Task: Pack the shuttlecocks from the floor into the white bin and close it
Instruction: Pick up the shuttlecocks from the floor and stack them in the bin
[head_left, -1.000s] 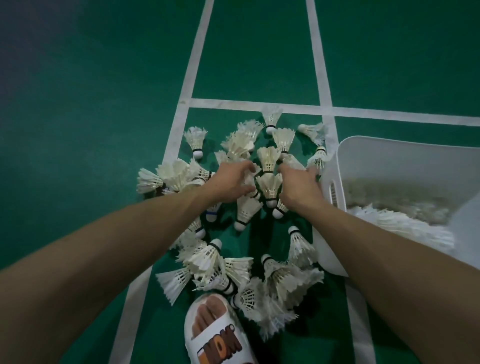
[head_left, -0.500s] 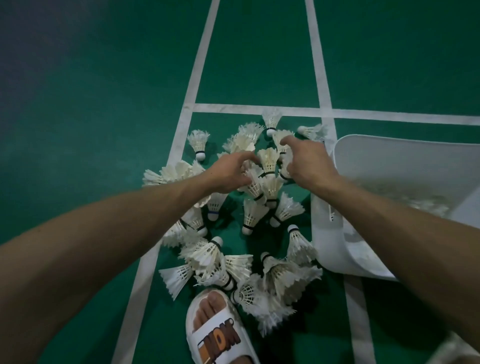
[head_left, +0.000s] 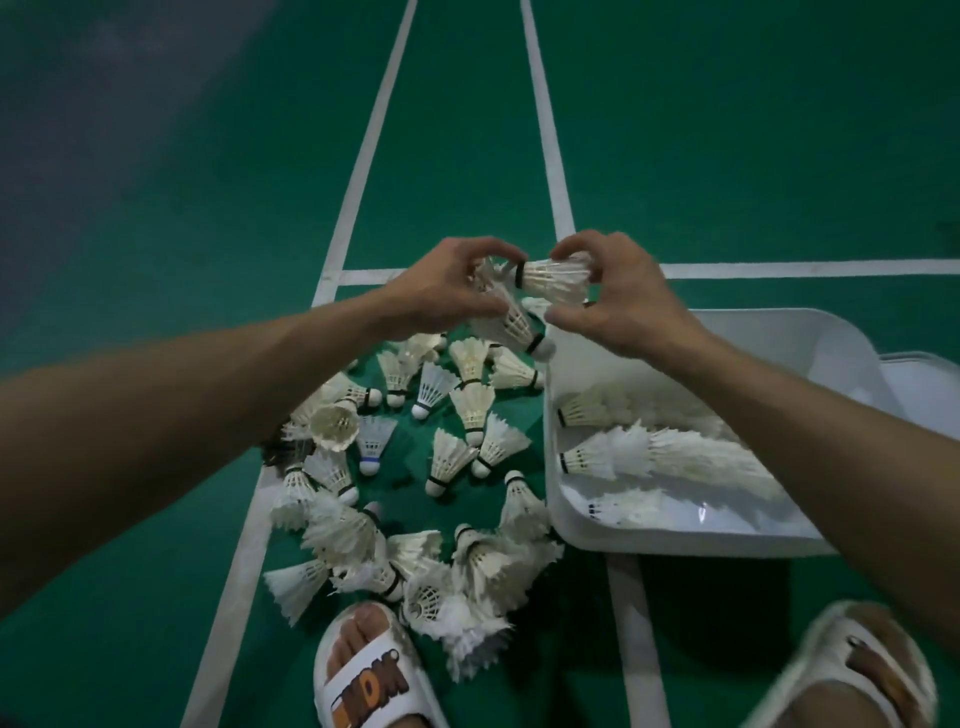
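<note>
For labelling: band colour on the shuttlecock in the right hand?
Black band on that shuttlecock; head view.

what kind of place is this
Most likely an indoor badminton court: a green floor marked with white lines, dozens of feather shuttlecocks scattered on it, and a white bin holding stacked ones.

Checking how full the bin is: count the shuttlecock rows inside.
3: a far row, a middle row and a near row in the white bin. The right forearm covers part of it, so more may be hidden.
</note>
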